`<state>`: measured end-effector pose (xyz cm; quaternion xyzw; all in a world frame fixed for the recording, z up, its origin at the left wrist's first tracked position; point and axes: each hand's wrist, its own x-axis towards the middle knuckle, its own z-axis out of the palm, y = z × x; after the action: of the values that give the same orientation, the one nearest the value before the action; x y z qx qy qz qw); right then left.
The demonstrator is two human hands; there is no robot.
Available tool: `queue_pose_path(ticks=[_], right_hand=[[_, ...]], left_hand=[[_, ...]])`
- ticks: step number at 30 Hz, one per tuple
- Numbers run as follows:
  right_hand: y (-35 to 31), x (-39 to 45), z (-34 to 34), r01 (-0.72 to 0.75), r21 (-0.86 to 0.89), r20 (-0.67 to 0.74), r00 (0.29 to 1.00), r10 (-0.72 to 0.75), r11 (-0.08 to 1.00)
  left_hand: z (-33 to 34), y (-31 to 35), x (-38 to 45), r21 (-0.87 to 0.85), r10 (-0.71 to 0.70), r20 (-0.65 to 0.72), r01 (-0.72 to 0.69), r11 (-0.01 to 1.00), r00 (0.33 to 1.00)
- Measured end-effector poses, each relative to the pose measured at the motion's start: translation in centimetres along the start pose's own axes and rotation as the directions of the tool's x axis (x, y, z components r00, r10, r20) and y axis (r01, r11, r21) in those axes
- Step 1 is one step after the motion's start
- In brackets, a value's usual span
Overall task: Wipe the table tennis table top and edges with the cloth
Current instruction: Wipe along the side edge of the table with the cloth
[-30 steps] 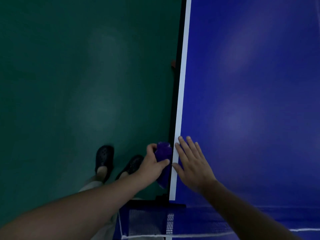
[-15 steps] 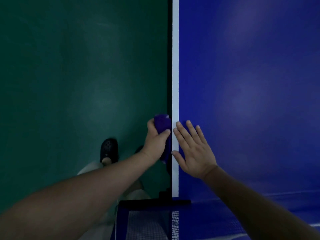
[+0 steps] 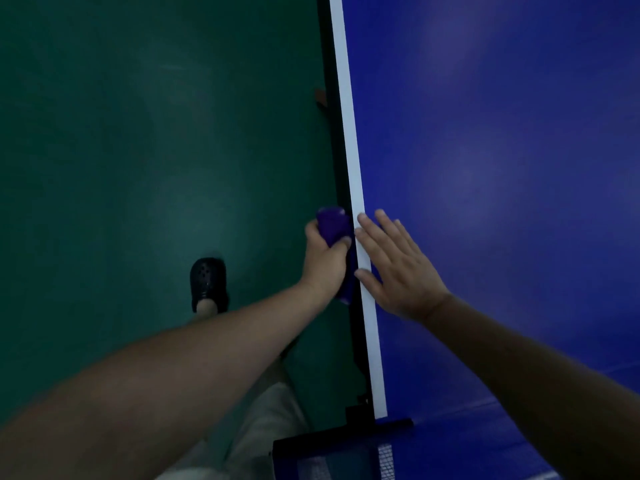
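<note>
Two hands (image 3: 325,261) (image 3: 398,271) flank table edge (image 3: 343,168), net (image 3: 346,455) behind.

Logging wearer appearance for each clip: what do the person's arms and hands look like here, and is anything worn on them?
Both forearms are bare as far as the frame shows: no sleeves, no gloves. The left hand and right hand show no watch, ring or band that I can make out in the dim light. The fingers have short nails.

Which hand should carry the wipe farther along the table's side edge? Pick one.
Left. The left hand already grips the purple cloth against the table's side edge; the right hand lies flat and empty on the blue top.
</note>
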<state>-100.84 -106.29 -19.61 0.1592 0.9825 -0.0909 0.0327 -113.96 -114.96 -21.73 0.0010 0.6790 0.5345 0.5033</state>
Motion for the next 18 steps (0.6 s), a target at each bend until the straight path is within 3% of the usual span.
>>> queue_pose_path(ticks=[8,14,18], right_hand=[[2.3,7.1,-2.1,-0.078,-0.009,-0.003,0.997,0.078,0.997],[6.4,13.8,-3.4,-0.073,-0.064,0.018,0.997,0.074,0.995],[8.0,17.5,-2.7,-0.129,-0.023,0.007,0.992,0.129,0.991]], left_hand=[[-1.2,-1.8,-2.5,-0.022,-0.089,0.140,0.092,0.995,0.986],[-0.1,4.6,7.3,0.020,0.071,0.074,-0.073,0.997,0.995],[-0.7,4.4,7.5,0.009,0.136,0.129,-0.138,0.990,0.982]])
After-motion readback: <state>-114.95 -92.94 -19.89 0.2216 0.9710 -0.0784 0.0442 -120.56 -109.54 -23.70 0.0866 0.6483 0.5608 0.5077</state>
